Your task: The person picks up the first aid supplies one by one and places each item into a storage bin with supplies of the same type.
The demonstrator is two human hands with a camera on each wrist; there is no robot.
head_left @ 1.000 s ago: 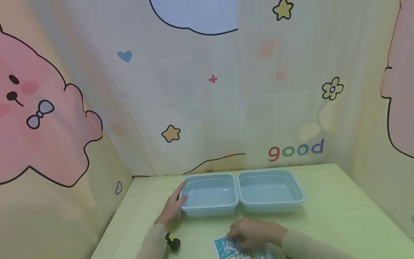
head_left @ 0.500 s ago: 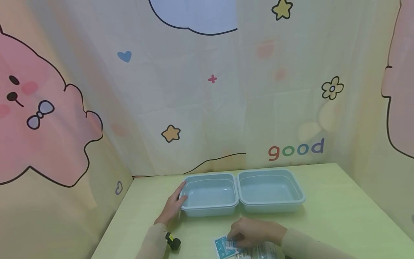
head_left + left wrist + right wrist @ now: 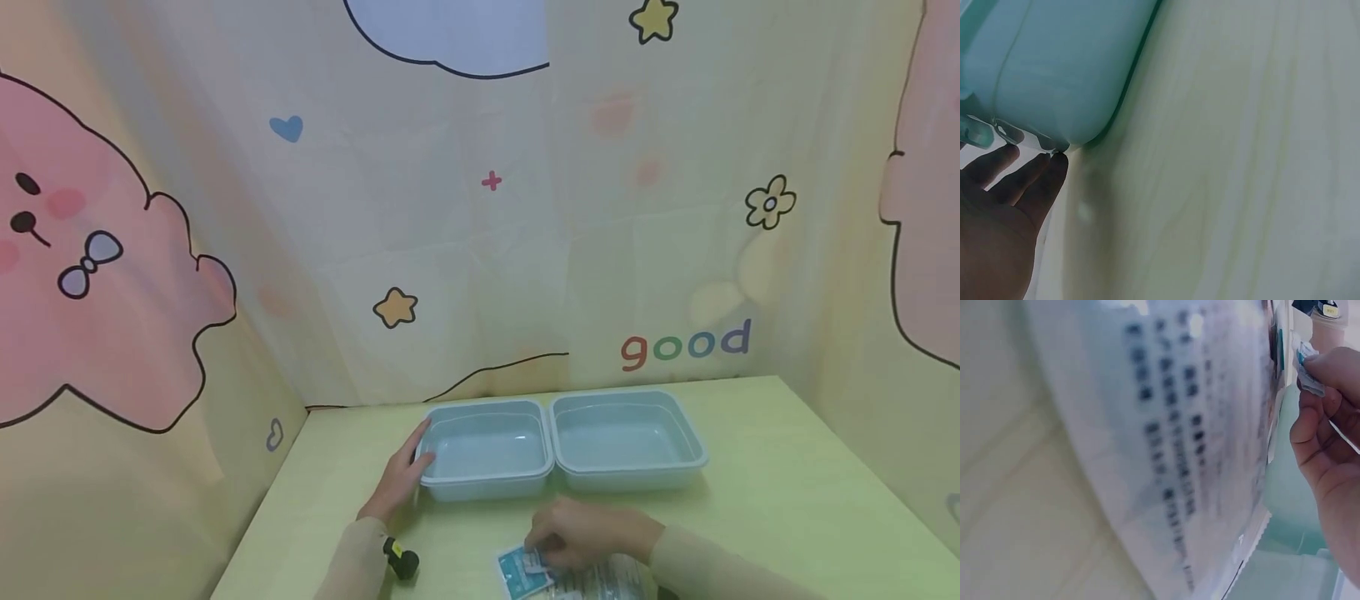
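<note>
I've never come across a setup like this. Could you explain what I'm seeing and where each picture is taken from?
There is no machine here, just a person working with two bare hands. The wide picture comes from a camera worn on the head, looking forward and down; the other two come from a camera on each wrist.

On the pale yellow-green table stand a light blue rectangular plastic bin and, to its right, a matching light blue bin. Nearer the person lie a flat teal-and-white packet and shiny printed plastic packaging.

The left hand rests against the left bin's outer end. The right hand pinches a small white-and-teal packet, clearest in the right wrist view.
</note>
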